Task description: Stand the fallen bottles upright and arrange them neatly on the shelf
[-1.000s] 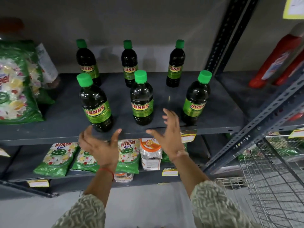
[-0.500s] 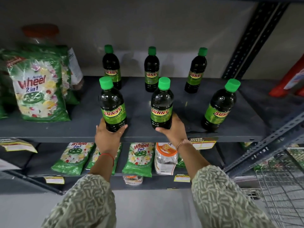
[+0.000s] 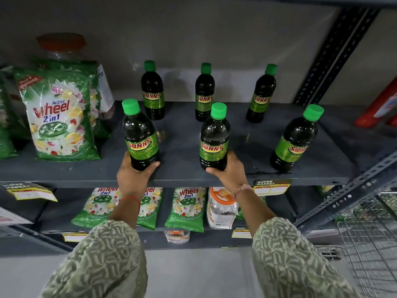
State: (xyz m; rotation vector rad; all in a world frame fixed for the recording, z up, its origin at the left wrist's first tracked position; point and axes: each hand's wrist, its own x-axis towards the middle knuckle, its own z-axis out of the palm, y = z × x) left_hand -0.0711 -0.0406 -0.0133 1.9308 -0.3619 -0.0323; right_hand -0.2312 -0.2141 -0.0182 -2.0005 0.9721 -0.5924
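Several dark bottles with green caps and "SUNNY" labels stand upright on the grey shelf [image 3: 184,145], in a back row and a front row. My left hand [image 3: 133,175] grips the base of the front left bottle [image 3: 140,136]. Around the base of the front middle bottle [image 3: 214,138] my right hand [image 3: 231,171] is closed. The front right bottle [image 3: 295,140] stands free near the shelf edge. Behind are the back left bottle [image 3: 153,93], the back middle bottle [image 3: 205,95] and the back right bottle [image 3: 262,95].
Green detergent packs [image 3: 61,112] lean at the shelf's left, with a clear jar [image 3: 62,48] behind. Red bottles [image 3: 380,108] lie at the right. More packs [image 3: 187,207] fill the lower shelf. A wire basket [image 3: 373,239] stands at lower right beside the slotted steel post [image 3: 335,52].
Both hands went from open in front of the shelf to gripping the bases of the front left and front middle bottles. The view has shifted to the left and closer.
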